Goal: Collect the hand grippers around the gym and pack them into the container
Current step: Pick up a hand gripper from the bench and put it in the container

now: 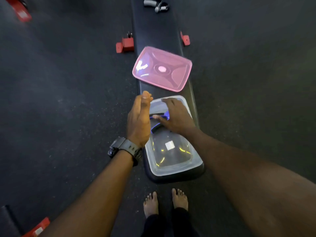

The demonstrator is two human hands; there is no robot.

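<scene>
**Hands over the clear container on the gym desk**

Container [172, 161], clear plastic and rectangular, sits on the near end of a long black padded desk [153, 31] that runs away from the person. It is the landmark for everything else. Inside its far half lies a hand gripper with blue and black handles [158, 127], partly covered by the right hand. The near half of the container holds nothing but a small white label and yellow glints on the plastic.

The right hand [174, 117] reaches down into the container's far half, palm down, fingers spread and draped over the blue gripper; whether it actually clasps the gripper cannot be told, since the hand hides most of it. The left hand [138, 120] hovers at the container's left rim, turned edge-on with its fingers held straight and together, holding nothing. A dark wristwatch [124, 147] is strapped on the left wrist, just left of the container.

Just beyond the container, a pink translucent lid [162, 69] lies flat and skewed on the desk, overhanging both edges. Well beyond that, at the far end of the desk, two grey hand grippers [156, 5] lie together. Red frame feet [125, 44] of the desk stand on the dark floor either side, past the lid. Bare feet [165, 202] stand on the floor just in front of the container's near end.
</scene>
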